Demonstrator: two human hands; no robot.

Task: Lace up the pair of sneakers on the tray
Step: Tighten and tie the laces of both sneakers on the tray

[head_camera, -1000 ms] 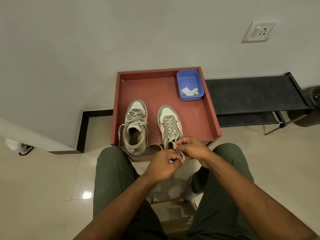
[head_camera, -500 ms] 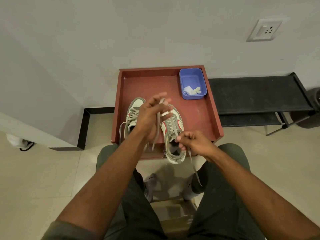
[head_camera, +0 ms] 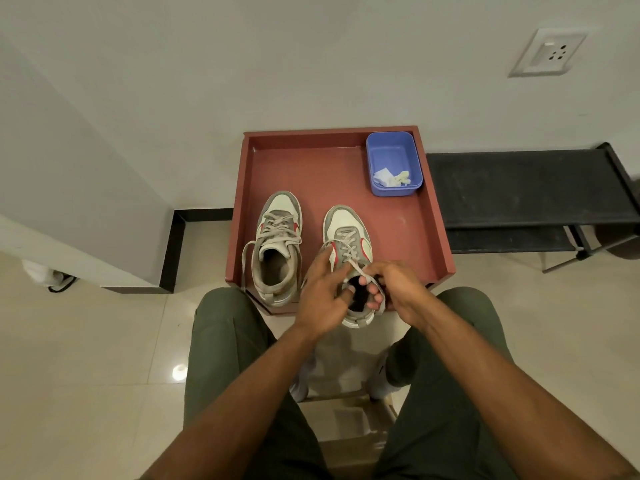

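A person sits facing a reddish-brown tray (head_camera: pixel 429 216) that stands against a pale wall, with both sneakers resting toe-away on its floor. The left sneaker (head_camera: pixel 277 247) lies near the tray's near-left corner, laced up its front, its collar open and a loose lace end looping down its outer side over the tray's near edge. The right sneaker (head_camera: pixel 348 237) sits just beside it, its heel overhanging the tray's near edge between the person's knees. The left hand (head_camera: pixel 322 299) rests against this shoe's inner side, its fingers spread and reaching toward the tongue and collar; whether they actually pinch the lace cannot be told. The right hand (head_camera: pixel 398 289) is curled at the shoe's outer collar, thumb and forefinger pinching a pale lace (head_camera: pixel 356 268) that runs up toward the top eyelets, while the other fingertips tuck into the dark opening. In the tray's far-right corner stands a blue plastic tub (head_camera: pixel 394 147) holding a few small whitish scraps. To the right of the tray, touching it, a low black rack (head_camera: pixel 526 188) runs along the wall, and a white wall socket (head_camera: pixel 550 51) sits above it. The floor is glossy cream tile.
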